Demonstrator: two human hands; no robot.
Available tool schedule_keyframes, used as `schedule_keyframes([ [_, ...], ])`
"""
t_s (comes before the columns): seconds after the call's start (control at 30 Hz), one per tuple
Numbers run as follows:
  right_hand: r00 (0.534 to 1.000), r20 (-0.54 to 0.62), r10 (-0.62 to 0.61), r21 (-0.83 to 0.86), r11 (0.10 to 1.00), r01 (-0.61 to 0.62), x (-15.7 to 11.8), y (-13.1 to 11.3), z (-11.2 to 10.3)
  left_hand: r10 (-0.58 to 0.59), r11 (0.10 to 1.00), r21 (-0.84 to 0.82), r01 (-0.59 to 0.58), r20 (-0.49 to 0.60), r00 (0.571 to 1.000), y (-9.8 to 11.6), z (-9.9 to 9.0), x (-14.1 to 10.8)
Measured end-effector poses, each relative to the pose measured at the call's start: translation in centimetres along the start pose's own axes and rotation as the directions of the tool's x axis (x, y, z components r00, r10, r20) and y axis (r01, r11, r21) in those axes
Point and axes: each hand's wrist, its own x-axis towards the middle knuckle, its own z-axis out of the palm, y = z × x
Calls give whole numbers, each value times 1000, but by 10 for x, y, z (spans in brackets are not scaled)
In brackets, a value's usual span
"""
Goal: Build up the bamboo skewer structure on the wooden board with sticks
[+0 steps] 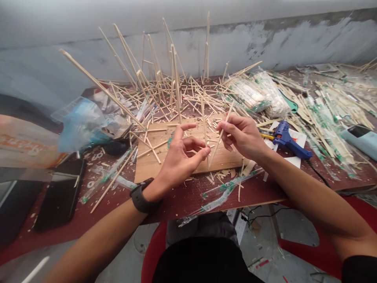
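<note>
Over a wooden board (147, 168), my left hand (181, 155) is closed in a pinch at a thin, near-upright wooden stick (203, 118). Its index finger is raised, and the thumb tip partly covers the contact. My right hand (243, 135) pinches another slim wooden stick (217, 146), which slants down to the left. The lower ends of both sticks come close together above the board's front edge; whether they touch I cannot tell. Behind my hands, several joined stick structures (176, 74) stand up from a heap of loose sticks (197, 94).
On the right, a blue glue gun (284, 135) with a cord rests on white paper (299, 137). Plastic-wrapped sticks (250, 92) lie behind it. A dark phone (60, 196) and a blue plastic bag (81, 122) are left. Clear wrappers (219, 200) hang near the table's front edge.
</note>
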Motion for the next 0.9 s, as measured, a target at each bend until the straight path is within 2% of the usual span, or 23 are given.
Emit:
schedule_keyframes([
  [0.23, 998, -63, -10, 7, 1000, 10, 1, -5, -1, -33, 999, -10, 33, 73, 997, -3, -2, 1],
  [0.5, 992, -124, -23, -20, 1000, 21, 4, -9, -4, -46, 999, 28, 43, 109, 993, -3, -7, 1],
  [0.73, 988, -151, -42, -49, 998, 34, 8, -10, -8, -60, 998, 35, 55, 159, 985, -5, -7, 1],
  [0.9, 987, -153, -46, -54, 998, 39, 8, -10, -8, -42, 998, 51, 34, 155, 987, -5, -7, 1],
])
